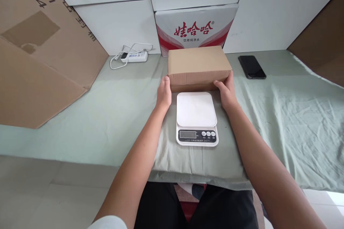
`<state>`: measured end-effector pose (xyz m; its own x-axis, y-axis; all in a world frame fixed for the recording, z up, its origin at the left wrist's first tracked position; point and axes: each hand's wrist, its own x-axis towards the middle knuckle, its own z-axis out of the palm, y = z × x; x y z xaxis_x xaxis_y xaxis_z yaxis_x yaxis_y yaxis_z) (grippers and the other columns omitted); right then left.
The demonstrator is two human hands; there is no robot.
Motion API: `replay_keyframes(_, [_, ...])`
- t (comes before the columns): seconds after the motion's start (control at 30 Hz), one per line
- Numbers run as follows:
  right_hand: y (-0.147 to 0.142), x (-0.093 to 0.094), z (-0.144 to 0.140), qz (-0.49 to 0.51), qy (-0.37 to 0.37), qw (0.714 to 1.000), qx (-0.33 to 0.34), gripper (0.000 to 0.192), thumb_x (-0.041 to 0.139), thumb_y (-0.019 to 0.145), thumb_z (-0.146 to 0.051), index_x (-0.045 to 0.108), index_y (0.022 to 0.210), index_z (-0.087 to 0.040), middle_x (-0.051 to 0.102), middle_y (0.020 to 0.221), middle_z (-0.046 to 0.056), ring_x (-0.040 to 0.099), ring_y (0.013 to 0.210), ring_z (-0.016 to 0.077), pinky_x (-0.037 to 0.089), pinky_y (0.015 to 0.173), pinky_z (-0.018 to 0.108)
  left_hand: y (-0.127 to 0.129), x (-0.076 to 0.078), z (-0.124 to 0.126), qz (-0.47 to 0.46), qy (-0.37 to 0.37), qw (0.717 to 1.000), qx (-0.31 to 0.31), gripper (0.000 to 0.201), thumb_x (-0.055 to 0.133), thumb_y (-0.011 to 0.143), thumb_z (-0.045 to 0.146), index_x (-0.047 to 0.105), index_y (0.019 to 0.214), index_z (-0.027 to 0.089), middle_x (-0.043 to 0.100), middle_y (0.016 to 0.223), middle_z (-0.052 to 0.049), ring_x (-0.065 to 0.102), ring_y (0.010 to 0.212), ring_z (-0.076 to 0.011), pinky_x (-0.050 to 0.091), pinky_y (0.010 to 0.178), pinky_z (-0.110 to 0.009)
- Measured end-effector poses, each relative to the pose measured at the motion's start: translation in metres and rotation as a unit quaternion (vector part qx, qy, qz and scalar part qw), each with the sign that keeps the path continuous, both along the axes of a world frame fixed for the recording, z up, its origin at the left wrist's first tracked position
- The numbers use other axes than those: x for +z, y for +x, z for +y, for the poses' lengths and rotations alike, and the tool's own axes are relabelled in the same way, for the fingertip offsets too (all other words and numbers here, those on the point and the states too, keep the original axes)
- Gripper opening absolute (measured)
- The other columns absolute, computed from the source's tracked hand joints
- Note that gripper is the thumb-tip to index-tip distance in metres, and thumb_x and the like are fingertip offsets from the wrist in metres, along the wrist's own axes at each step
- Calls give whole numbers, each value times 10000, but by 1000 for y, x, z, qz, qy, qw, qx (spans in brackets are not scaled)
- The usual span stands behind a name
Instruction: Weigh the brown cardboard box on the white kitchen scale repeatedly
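Observation:
A brown cardboard box (199, 62) sits behind a white kitchen scale (196, 111), between my two hands. My left hand (164, 93) grips the box's left end, thumb up along the near corner. At the right end, my right hand (226, 89) is closed on the box, with its thumb on the near face. The scale's platform is bare, and its dark panel with a blank-looking display and round buttons faces me. Fingers behind the box ends are hidden.
A black smartphone (252, 67) lies to the right on the green cloth (129, 114). Back left is a white device (134, 56) with a cable. A white-and-red carton (196, 25) stands behind the box. Large cardboard panels (40, 71) flank the left and right sides.

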<state>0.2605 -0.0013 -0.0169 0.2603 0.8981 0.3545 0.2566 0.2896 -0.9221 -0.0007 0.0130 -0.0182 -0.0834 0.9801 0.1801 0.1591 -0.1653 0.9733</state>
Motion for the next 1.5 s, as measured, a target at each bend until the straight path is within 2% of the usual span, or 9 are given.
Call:
replay_keyframes(0.2, [3, -2, 0, -12, 9, 1000, -4, 625, 730, 829, -520, 549, 1400, -341, 651, 1579, 63, 481, 1593, 367, 357, 1425, 614, -2, -10, 7, -7, -9, 1000, 0, 857, 289, 940, 994, 663, 1253, 288, 736, 1283, -94, 679, 1350, -331, 522, 1185, -483])
replay_keyframes(0.3, [5, -4, 1, -13, 13, 1000, 0, 613, 717, 843, -531, 556, 1404, -344, 674, 1533, 71, 479, 1606, 375, 371, 1416, 623, -2, -8, 7, -7, -17, 1000, 14, 843, 307, 929, 999, 661, 1211, 288, 747, 1224, -90, 696, 1319, -340, 526, 1192, -509])
replay_keyframes(0.4, [5, -4, 2, -13, 18, 1000, 5, 610, 718, 844, -521, 562, 1407, -346, 651, 1574, 65, 486, 1605, 372, 376, 1413, 628, 0, -3, 4, -11, -9, 1000, 0, 866, 289, 960, 975, 685, 1281, 275, 763, 1374, -111, 650, 1459, -354, 489, 1265, -506])
replay_keyframes(0.5, [4, -4, 3, -6, 21, 1000, 12, 624, 729, 833, -506, 563, 1413, -343, 626, 1620, 58, 479, 1612, 361, 355, 1427, 619, 2, 0, 3, -17, -5, 999, -29, 914, 278, 997, 939, 667, 1459, 253, 678, 1618, -128, 523, 1639, -351, 409, 1357, -489])
replay_keyframes(0.57, [3, -4, 3, -6, 21, 1000, 12, 624, 727, 839, -529, 563, 1413, -348, 627, 1621, 55, 476, 1613, 362, 362, 1422, 622, 2, 0, 3, -20, -10, 999, -39, 923, 282, 1008, 924, 646, 1527, 252, 642, 1679, -121, 490, 1673, -344, 382, 1383, -488])
replay_keyframes(0.77, [4, -5, 5, -14, 25, 1000, 5, 602, 713, 841, -506, 576, 1407, -355, 646, 1592, 59, 474, 1609, 376, 358, 1419, 622, 1, -3, 5, -30, -20, 998, -48, 921, 286, 1008, 921, 654, 1542, 268, 664, 1666, -104, 522, 1656, -343, 401, 1382, -493])
replay_keyframes(1.03, [6, -6, 6, -20, 25, 999, 3, 645, 690, 854, -520, 548, 1464, -368, 644, 1598, 40, 490, 1596, 364, 344, 1430, 622, 2, 2, 1, -31, -13, 998, -52, 884, 293, 1012, 915, 679, 1511, 296, 637, 1701, -72, 515, 1660, -325, 388, 1390, -471])
replay_keyframes(1.3, [6, -3, 4, -11, 25, 1000, 4, 647, 701, 842, -490, 553, 1459, -362, 640, 1601, 49, 498, 1596, 367, 352, 1425, 622, 4, 4, -2, -15, -16, 999, -40, 883, 289, 1029, 890, 647, 1552, 275, 623, 1712, -93, 492, 1676, -343, 373, 1399, -480])
replay_keyframes(1.5, [6, -7, 5, -20, 29, 999, -1, 653, 690, 862, -516, 535, 1482, -380, 628, 1613, 39, 495, 1595, 363, 367, 1415, 623, 4, 2, -1, -10, 24, 999, -27, 937, 264, 992, 941, 664, 1513, 272, 665, 1661, -102, 550, 1623, -340, 442, 1346, -459])
